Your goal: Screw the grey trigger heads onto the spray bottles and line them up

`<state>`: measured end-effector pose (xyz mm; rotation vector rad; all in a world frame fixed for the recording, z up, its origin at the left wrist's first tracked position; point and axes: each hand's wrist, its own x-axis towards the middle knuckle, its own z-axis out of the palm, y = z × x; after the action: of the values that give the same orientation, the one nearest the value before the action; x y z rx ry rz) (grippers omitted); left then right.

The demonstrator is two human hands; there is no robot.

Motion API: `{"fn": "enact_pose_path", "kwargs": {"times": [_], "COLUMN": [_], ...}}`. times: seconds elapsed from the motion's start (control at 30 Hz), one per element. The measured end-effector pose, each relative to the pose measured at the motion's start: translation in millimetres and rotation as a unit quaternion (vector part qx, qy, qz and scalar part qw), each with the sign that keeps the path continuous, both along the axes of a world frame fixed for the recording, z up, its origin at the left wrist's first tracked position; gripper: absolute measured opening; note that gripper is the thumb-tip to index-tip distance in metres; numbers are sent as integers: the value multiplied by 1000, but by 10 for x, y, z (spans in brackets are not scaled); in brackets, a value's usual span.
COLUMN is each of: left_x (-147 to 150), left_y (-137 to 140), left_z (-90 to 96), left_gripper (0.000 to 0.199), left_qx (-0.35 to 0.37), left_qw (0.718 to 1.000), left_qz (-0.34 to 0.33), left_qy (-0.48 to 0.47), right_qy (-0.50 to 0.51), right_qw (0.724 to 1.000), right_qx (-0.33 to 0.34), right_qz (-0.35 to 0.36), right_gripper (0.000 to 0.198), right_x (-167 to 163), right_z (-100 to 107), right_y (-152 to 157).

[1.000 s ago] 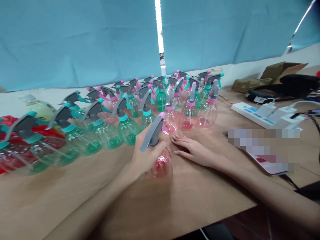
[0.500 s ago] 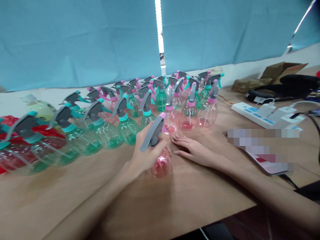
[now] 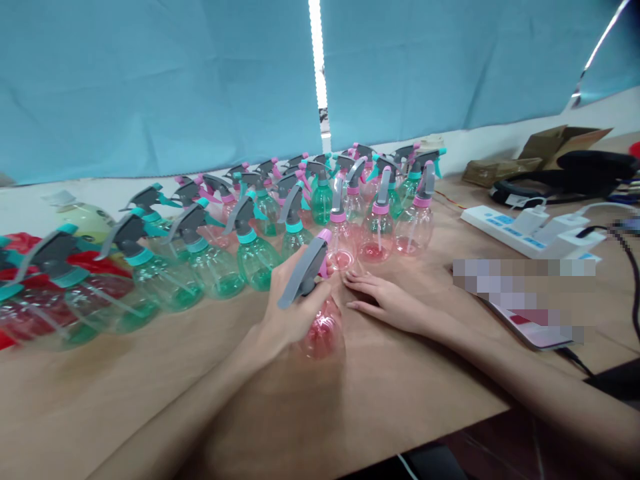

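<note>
The person's left hand (image 3: 290,320) is wrapped around the neck of a pink spray bottle (image 3: 323,337), below its grey trigger head (image 3: 303,275), in the middle of the table (image 3: 250,420). The right hand (image 3: 390,303) lies flat on the right, fingers loosely extended, holding nothing visible (whether its fingertips touch any bottle, one cannot tell). Teal-collared bottles (image 3: 257,260) stand to the left; pink-collared bottles (image 3: 375,243) stand just beyond. The step seems to be gripping and steadying; the next move probably calls for a firm neck hold.

Front bottle (image 3: 321,337) — translucent pink, its lever (image 3: 303,272) — grey
</note>
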<state>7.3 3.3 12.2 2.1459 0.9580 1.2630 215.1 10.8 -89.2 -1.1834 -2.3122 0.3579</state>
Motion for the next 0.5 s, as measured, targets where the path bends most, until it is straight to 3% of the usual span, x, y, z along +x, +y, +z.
{"fn": "enact_pose_path", "kwargs": {"times": [0.33, 0.5], "left_x": [-3, -4], "left_y": [14, 17], "left_z": [-98, -112], "left_gripper": [17, 19], "left_qx": [-20, -5], "left_qw": [1000, 1000], "left_qz": [19, 31], "left_qy": [-4, -1], "right_qy": [-1, 19], "right_qw": [1000, 998], "right_qx": [6, -2], "right_qz": [3, 58], "right_gripper": [54, 54], "right_x": [5, 43], "right_z": [-12, 96], "right_y": [2, -65]}}
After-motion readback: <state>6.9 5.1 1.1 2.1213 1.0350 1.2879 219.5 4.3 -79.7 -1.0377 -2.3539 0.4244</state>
